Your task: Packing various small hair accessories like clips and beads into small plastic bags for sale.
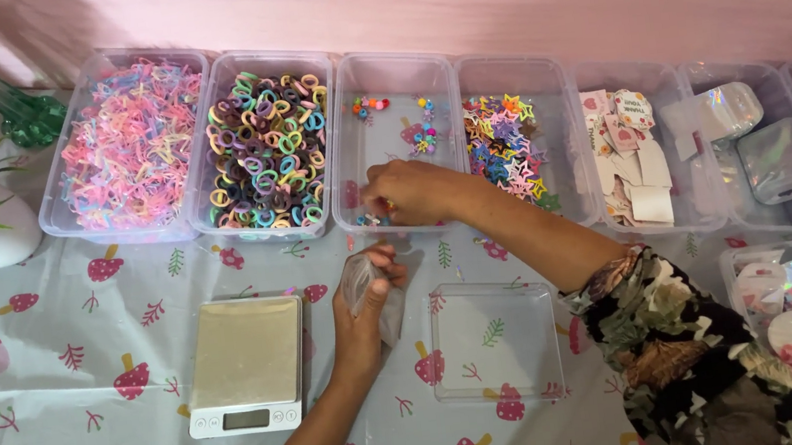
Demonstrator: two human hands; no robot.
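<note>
Hands: left (372, 301) gripping small bag (359, 282), right (410, 194) perhaps pinching beads in bin (384, 68), scale (246, 364) beside.

Left hand (370, 301): raised from the lower edge, forearm bare, fingers curled shut in a grip. Right hand (408, 193): arm in patterned floral sleeve extended forward across the left, palm down, fingertips pinched together.

Home craft-packing table: sorted bead bins (383, 71), small scale (247, 366).
</note>
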